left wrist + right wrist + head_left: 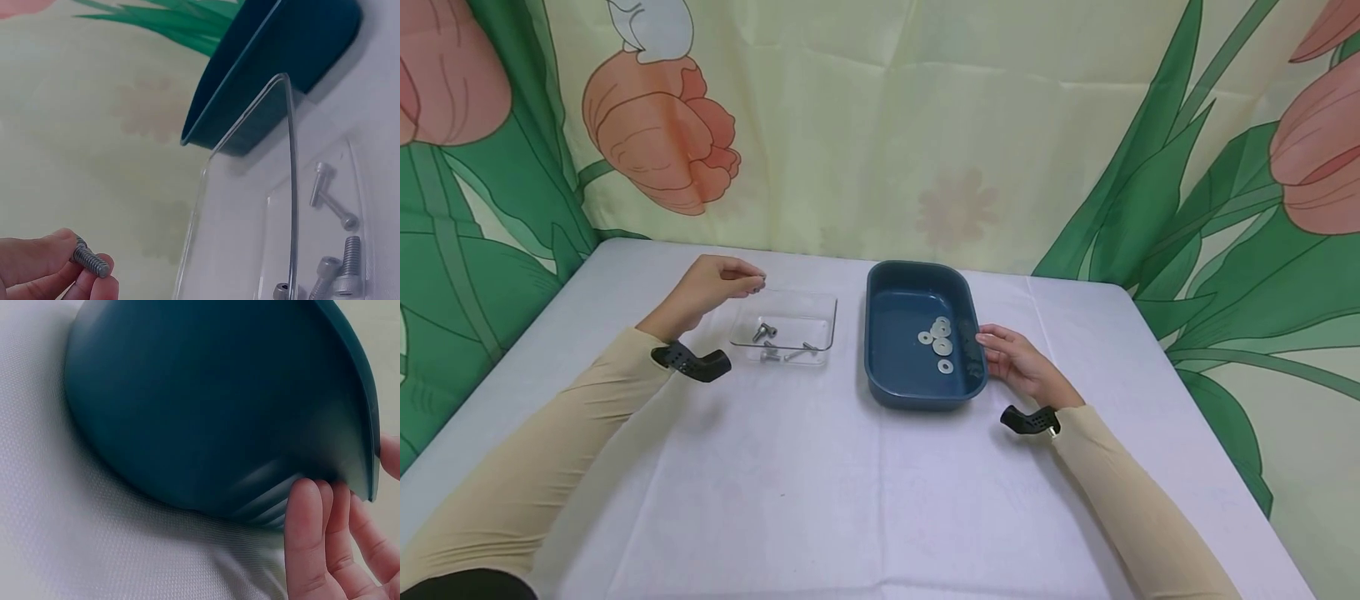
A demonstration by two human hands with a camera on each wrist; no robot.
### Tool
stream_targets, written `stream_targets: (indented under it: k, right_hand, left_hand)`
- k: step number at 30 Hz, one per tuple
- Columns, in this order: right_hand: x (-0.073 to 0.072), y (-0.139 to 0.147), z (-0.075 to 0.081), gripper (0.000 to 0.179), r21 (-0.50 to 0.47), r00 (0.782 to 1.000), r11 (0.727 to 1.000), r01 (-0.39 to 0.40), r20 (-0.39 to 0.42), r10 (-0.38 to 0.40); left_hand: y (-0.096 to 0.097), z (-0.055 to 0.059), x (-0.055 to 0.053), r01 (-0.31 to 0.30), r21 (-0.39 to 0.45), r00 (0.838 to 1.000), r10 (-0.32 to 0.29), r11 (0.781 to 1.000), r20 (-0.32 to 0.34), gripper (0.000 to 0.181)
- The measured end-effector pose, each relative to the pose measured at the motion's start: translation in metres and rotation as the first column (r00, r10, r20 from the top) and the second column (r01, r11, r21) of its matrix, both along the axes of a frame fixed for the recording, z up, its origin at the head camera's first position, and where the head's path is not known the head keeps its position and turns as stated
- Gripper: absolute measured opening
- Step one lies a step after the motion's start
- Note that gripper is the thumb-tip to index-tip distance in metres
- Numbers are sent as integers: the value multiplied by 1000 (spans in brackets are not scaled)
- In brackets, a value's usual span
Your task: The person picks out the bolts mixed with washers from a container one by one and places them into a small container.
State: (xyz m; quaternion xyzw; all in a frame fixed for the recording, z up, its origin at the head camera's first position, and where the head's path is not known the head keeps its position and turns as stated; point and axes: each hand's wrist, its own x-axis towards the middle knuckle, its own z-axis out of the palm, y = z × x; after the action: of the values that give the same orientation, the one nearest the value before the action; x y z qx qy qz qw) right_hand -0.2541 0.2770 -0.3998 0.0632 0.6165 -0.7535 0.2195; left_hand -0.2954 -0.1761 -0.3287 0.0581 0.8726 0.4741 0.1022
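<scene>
My left hand (711, 287) is raised beside the back left of a clear plastic box (835, 321). Between thumb and fingers it pinches a grey threaded bolt (92, 259). Several socket-head bolts (320, 184) lie loose in the box. To its right stands a dark blue rectangular tub (917, 400) with several pale flat washers (943, 346) on its floor. My right hand (1018, 362) holds the tub's right side, the thumb at the rim and the fingers against the outer wall, as the right wrist view shows.
A white cloth (820, 500) covers the table. Behind the table hangs a curtain (850, 150) printed with flowers and leaves. The box and the tub stand apart with a narrow strip of cloth between them.
</scene>
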Motion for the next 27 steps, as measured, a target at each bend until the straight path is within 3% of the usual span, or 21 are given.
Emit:
stream_targets:
  k: [17, 27]
  right_hand:
    - [-1, -1, 2, 18, 11, 1000, 1000, -7, 5, 7]
    - [1, -1, 1, 14, -3, 1000, 1000, 0, 5, 0]
  left_hand:
    - [-6, -14, -6, -68, 20, 996, 67, 997, 54, 38]
    - [-8, -15, -4, -56, -9, 995, 57, 998, 84, 41]
